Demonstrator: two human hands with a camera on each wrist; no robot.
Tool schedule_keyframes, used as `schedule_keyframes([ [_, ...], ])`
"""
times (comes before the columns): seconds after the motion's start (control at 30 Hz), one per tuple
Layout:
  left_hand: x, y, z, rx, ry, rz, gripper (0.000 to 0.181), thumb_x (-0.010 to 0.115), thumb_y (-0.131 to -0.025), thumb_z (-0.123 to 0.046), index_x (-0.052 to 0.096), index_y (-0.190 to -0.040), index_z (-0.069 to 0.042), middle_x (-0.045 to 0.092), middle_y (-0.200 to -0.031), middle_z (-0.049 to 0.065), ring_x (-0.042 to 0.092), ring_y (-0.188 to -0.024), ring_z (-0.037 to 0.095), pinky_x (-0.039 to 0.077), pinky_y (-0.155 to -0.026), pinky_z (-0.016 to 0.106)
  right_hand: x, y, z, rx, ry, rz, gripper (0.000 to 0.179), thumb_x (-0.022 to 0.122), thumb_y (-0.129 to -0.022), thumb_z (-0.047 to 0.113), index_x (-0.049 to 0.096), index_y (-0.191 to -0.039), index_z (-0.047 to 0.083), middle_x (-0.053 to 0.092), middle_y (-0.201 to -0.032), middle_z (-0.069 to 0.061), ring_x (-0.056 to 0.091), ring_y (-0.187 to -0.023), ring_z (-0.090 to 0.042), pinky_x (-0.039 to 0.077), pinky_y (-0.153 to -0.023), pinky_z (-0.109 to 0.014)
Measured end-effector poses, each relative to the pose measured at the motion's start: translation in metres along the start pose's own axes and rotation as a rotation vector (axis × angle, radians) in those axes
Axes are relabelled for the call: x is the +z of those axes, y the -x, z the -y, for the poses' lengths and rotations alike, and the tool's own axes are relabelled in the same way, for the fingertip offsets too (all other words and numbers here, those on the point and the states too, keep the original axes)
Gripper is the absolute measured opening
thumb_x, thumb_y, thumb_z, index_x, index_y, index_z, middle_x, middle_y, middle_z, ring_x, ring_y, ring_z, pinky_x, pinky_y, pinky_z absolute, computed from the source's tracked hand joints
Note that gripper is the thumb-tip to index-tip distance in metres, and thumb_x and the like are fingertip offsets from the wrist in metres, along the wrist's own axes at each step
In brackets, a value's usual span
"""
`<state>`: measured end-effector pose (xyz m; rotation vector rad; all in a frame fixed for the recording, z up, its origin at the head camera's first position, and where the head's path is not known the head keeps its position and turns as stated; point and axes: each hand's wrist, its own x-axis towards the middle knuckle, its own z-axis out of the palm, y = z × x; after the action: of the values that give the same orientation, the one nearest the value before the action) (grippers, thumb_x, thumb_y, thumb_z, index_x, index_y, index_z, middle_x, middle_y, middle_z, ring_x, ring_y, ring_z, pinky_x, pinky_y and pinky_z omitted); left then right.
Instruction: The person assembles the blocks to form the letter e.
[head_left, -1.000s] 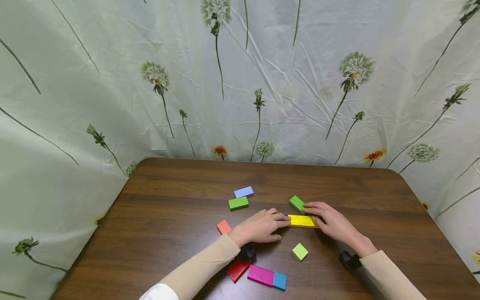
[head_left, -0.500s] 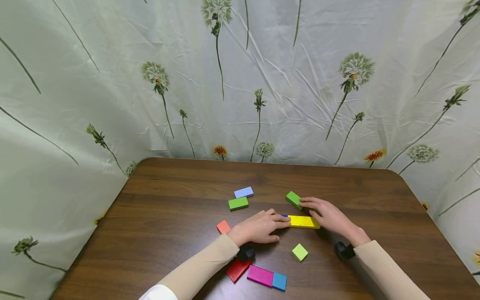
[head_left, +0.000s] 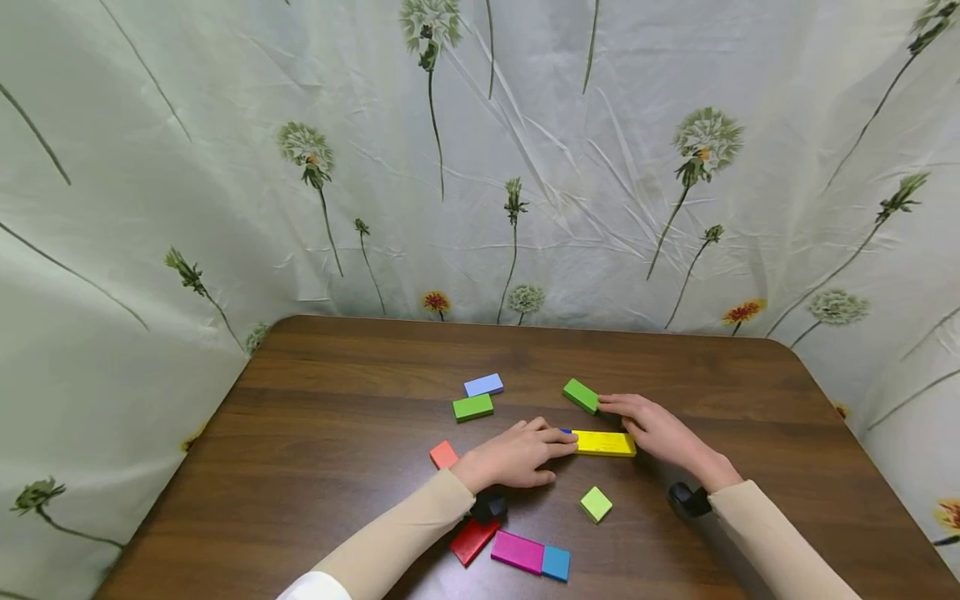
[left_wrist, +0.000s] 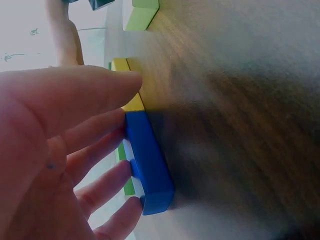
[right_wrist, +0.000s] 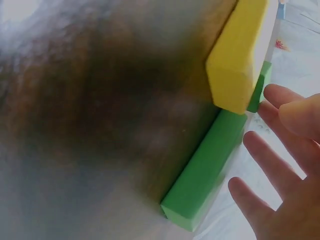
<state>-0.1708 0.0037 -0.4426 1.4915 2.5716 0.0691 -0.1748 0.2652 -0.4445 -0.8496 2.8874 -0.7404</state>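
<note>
Ten blocks: one yellow block [head_left: 604, 443]; beyond it, two green blocks [head_left: 472, 407] [head_left: 581, 395], one periwinkle block [head_left: 483, 385]; left of it, one dark-blue block [left_wrist: 150, 160], one coral block [head_left: 444, 454]; nearer, one each lime [head_left: 596, 504], red [head_left: 474, 543], magenta [head_left: 517, 552], teal [head_left: 556, 563].

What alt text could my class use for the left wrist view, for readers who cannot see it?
A left hand touches a blue block with its fingertips; a yellow block lies in line with it on a wood-grained table. At the top edge, a pale green block is cut off.
</note>
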Motion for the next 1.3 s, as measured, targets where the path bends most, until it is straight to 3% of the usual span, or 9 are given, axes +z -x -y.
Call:
schedule_keyframes([
  [0.33,-0.002,-0.001,0.0,0.006,0.013,0.015,0.053,0.061,-0.094,-0.03,0.045,-0.144,-0.02,0.04,-0.147,-0.01,0.042,-0.117,0.013,0.038,-0.09,0.023,-0.003,-0.01,-0.002,-0.023,0.019,0.036,0.039,0.047,-0.09,-0.012,0.058,-0.127,-0.006,0.05,-0.136,-0.021,0.045,-0.124,-0.041,0.038,-0.097,-0.056],
  [0.9,0.0,0.0,0.002,0.007,0.048,0.016,0.053,0.061,-0.095,-0.029,0.045,-0.144,-0.02,0.039,-0.147,-0.01,0.041,-0.118,0.013,0.038,-0.091,0.024,-0.001,-0.009,-0.005,-0.001,0.004,0.041,0.043,0.048,-0.093,-0.008,0.05,-0.135,-0.005,0.044,-0.141,-0.023,0.039,-0.128,-0.044,0.033,-0.1,-0.059],
  [1.13,0.0,0.0,0.002,0.001,0.054,0.021,0.053,0.06,-0.095,-0.027,0.044,-0.145,-0.02,0.039,-0.147,-0.01,0.041,-0.118,0.014,0.037,-0.09,0.023,-0.009,0.003,-0.009,0.053,-0.027,-0.03,0.044,0.053,-0.086,-0.009,0.056,-0.13,-0.004,0.051,-0.133,-0.024,0.046,-0.12,-0.044,0.039,-0.094,-0.06],
  [1.3,-0.001,0.0,0.003,-0.002,0.063,0.019,0.053,0.061,-0.095,-0.026,0.045,-0.145,-0.02,0.04,-0.147,-0.01,0.041,-0.117,0.014,0.037,-0.089,0.023,-0.012,0.012,-0.012,0.101,0.011,-0.019,0.041,0.056,-0.08,-0.008,0.063,-0.12,0.0,0.058,-0.122,-0.019,0.053,-0.108,-0.04,0.044,-0.087,-0.056],
])
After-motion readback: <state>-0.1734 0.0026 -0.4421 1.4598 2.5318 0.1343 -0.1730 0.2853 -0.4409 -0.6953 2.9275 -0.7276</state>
